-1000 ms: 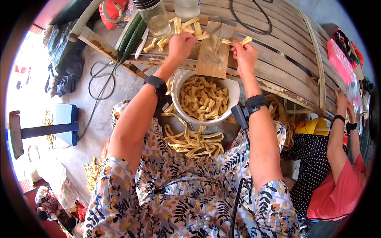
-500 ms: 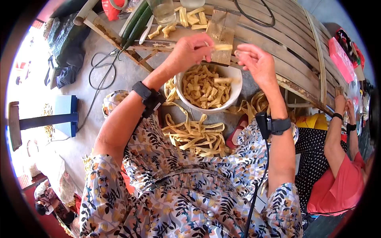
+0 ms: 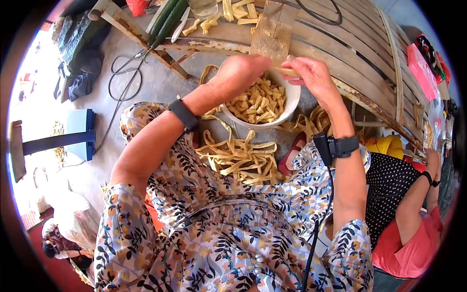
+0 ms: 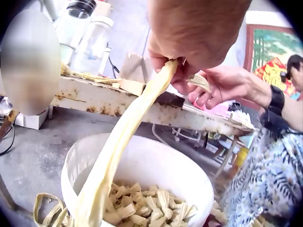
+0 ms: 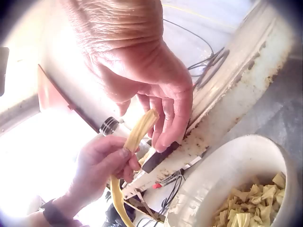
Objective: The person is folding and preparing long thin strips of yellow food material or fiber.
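My left hand [image 3: 243, 68] pinches a long, soft, pale yellow strip [image 4: 130, 125] near one end; the longer part hangs past the bucket's rim in the left wrist view. The short end [image 5: 144, 125] sticks out between the thumb and loosely bent fingers of my right hand [image 3: 315, 78], which are apart around it. Below both hands stands a white bucket [image 4: 182, 165] partly filled with short folded and knotted yellow pieces [image 3: 260, 102]. A wooden board [image 3: 272, 36] lies on the slatted table just beyond the hands.
The slatted bench-like table [image 3: 340, 53] has a rusty front edge. On it are yellow pieces [image 3: 238, 9], a glass jar [image 3: 203, 7] and long green cucumbers [image 3: 168, 24]. Loose strips [image 3: 238, 155] lie on the floor by my feet. Another person [image 3: 413, 219] sits at right.
My right hand held a knotted piece, then released it, and it fell into the bucket. Both hands have since come together over the bucket's far rim, around the strip's short end.
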Available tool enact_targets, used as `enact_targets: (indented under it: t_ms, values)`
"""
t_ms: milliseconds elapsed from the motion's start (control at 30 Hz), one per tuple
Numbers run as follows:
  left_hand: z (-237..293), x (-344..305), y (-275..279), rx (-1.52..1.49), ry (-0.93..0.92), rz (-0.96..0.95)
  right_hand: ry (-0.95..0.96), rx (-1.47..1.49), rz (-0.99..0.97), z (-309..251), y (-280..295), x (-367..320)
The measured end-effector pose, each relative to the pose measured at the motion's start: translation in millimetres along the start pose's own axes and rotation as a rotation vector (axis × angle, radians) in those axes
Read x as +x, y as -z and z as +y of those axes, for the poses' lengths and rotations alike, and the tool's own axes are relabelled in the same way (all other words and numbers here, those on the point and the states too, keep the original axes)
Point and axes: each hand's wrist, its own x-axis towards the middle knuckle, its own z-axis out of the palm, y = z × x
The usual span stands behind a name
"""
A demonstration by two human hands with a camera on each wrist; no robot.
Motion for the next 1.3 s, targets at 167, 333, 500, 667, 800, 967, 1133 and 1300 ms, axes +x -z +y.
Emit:
enact_targets:
  t_ms: [167, 333, 500, 667, 800, 967, 1133, 1300]
  values:
    - [9, -6, -17, -0.146, -0.096, 0.023, -0.27, -0.239, -0.152, 27, -2, 8]
    - [1, -14, -22, -0.225, 0.087, -0.152, -0.047, -0.199, 0.101, 44, 9, 7]
    - [-16, -17, -17, -0.555, 0.11, -0.358, -0.141, -0.367, -0.132, 49, 19, -2]
    - [-21, -10, 12, -0.966, 0.282, -0.573, -0.307, -0.003, -0.645, 18, -6, -29]
    - [-24, -11, -1, -1.083, 0.277, -0.403, -0.009, 0.433, -0.693, 11, -14, -29]
    - [-6, -20, -37, -1.865, 0.386, -0.545, 0.114, 0.196, -0.274, 18, -18, -10]
    - [8, -20, -60, -2.125, 0.394, -0.535, 0.157, -0.12, -0.208, 19, -26, -16]
    - [18, -5, -43, -1.672, 0.922, -0.046, 0.789, -0.71, 0.346, 29, -24, -5]
